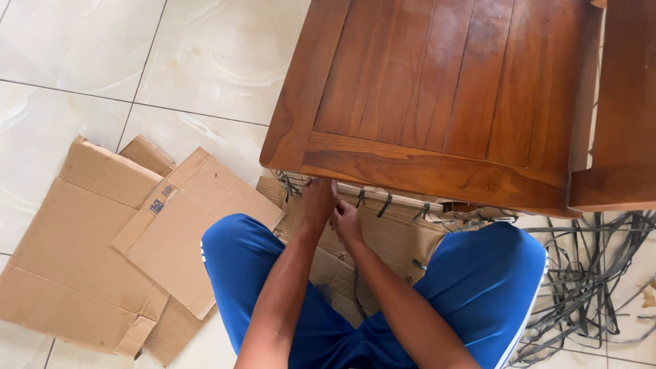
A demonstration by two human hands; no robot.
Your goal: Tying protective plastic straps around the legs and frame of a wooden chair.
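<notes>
I look down at a wooden chair seat (437,89) of reddish-brown slats. Under its front rail runs a pale strip (383,197) bound with dark straps. My left hand (317,200) reaches up to the left end of that strip, fingers closed at its edge. My right hand (346,220) sits right beside it, fingers pinched near the same spot; what exactly they hold is hidden. My knees in blue trousers (246,266) frame both forearms.
Flattened cardboard sheets (89,253) lie on the pale tiled floor (75,48) at the left and under my legs. A tangle of dark straps (594,273) lies on the floor at the right. Another wooden piece (625,102) stands at the right edge.
</notes>
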